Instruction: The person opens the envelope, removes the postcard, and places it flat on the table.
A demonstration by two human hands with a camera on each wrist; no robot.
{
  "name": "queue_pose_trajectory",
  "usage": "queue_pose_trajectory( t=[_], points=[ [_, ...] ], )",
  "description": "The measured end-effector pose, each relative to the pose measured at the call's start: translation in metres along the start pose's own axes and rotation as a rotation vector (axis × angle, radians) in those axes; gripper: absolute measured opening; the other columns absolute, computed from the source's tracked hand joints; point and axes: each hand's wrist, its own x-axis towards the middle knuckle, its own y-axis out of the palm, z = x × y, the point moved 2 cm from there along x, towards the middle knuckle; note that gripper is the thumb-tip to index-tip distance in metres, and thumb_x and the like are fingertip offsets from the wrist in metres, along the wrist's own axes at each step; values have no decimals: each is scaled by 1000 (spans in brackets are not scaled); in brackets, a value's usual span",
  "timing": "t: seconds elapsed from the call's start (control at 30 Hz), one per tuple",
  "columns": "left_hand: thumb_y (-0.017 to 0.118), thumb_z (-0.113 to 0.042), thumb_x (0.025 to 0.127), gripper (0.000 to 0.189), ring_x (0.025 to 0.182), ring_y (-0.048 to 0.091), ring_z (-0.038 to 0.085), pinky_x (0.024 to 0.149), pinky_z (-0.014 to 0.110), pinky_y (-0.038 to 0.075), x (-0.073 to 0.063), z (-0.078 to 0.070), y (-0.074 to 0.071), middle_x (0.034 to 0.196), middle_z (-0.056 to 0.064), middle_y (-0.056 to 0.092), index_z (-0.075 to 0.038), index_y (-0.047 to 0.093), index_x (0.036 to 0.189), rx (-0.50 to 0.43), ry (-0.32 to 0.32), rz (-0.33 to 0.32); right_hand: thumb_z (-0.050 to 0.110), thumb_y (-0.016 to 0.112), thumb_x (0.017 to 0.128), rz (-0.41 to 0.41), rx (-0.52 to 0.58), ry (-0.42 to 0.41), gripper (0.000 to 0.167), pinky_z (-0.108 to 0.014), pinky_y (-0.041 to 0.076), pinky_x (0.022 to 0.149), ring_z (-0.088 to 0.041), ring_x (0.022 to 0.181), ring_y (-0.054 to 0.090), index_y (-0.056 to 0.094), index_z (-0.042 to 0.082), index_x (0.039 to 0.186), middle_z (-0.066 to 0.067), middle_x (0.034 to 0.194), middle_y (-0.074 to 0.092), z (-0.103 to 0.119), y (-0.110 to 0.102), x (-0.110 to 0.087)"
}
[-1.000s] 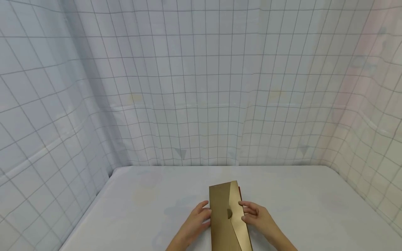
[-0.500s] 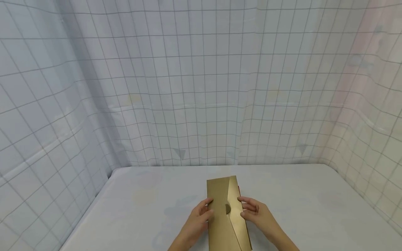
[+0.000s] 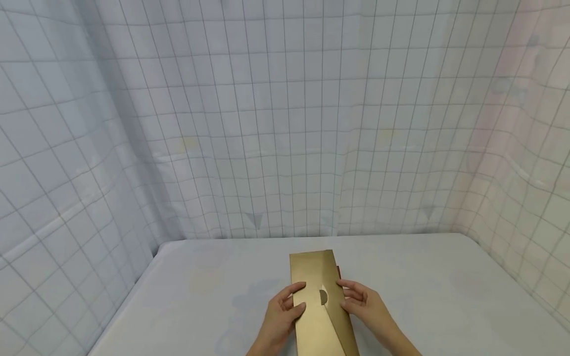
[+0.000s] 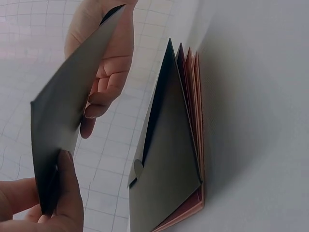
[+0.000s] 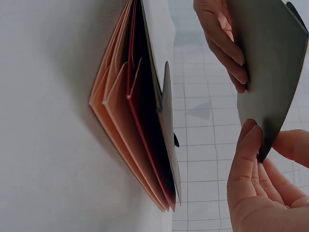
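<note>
Both hands hold a gold envelope (image 3: 313, 326) by its long sides, above the table. A diagonal flap and a half-round tab mark its upward face in the head view. My left hand (image 3: 280, 316) pinches the left edge, thumb and finger lapping onto the face. The right hand (image 3: 364, 302) pinches the opposite edge with the thumb and fingers (image 5: 248, 140). Beneath lies a stack: another gold envelope (image 4: 169, 164) with a tab on top, then a red one (image 5: 145, 130) and several orange-pink ones (image 5: 113, 92). In the head view the held envelope hides most of this stack.
A white cloth covers the table (image 3: 213, 291). White curtains with a dark grid (image 3: 285, 123) hang at the back and along both sides.
The left thumb and finger have come from beside the envelope onto its face. The envelope has shifted slightly left and tilted, its shine now on the left part. The right hand has hardly moved.
</note>
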Motion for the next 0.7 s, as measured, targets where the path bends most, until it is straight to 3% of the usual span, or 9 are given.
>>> queue_pose_trajectory(
  t=[0.1,0.3,0.57,0.7],
  points=[
    [55,5,88,53,95,68,14,76,24,55,-2,-1,4,124,21,61,3,39,138,-9,15,-6,18,69,83,-44,-35,-6,60,-20,53,77,-9,93,66,46,0,135,-20,119,61,-1,4,-1],
    [54,5,88,52,101,67,22,79,30,55,-6,-5,10,126,26,57,3,40,138,8,45,-27,24,76,76,-143,-219,-81,60,-27,54,83,-27,109,63,54,10,130,-22,126,59,1,10,-3],
    [53,4,89,51,102,67,25,78,30,56,-9,-6,15,127,28,56,2,40,138,28,54,-34,28,80,71,-157,-383,-139,70,-19,51,67,-8,85,65,51,11,132,-19,121,63,2,17,-7],
    [53,4,88,51,97,68,22,77,29,56,-9,-7,15,125,26,59,2,41,137,30,52,-46,27,79,72,-169,-421,-174,68,-19,51,65,-10,82,66,51,9,132,-19,118,65,2,20,-8]
  ],
)
